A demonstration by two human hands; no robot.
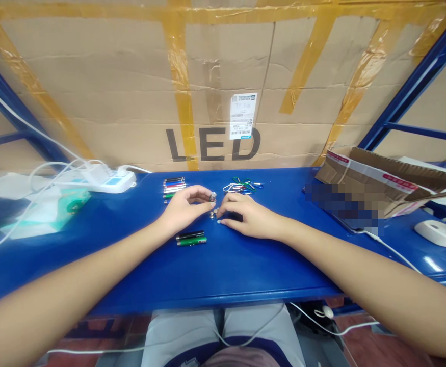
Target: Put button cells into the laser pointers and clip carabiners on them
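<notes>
white power strip (110,179), open cardboard box (383,183)

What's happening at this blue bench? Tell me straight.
A seated person works at the blue table. The left hand pinches a small silvery cylinder, possibly stacked button cells. The right hand rests its fingertips on the table beside loose silvery pieces. A black and a green pen light pair lies by the left wrist; a row of pen lights and coloured clips lie behind.

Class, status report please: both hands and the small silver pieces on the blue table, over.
Left hand pinches small silver stack. Right hand rests on blue table beside loose silver pieces. Two tubes nearby, not in the way.
</notes>
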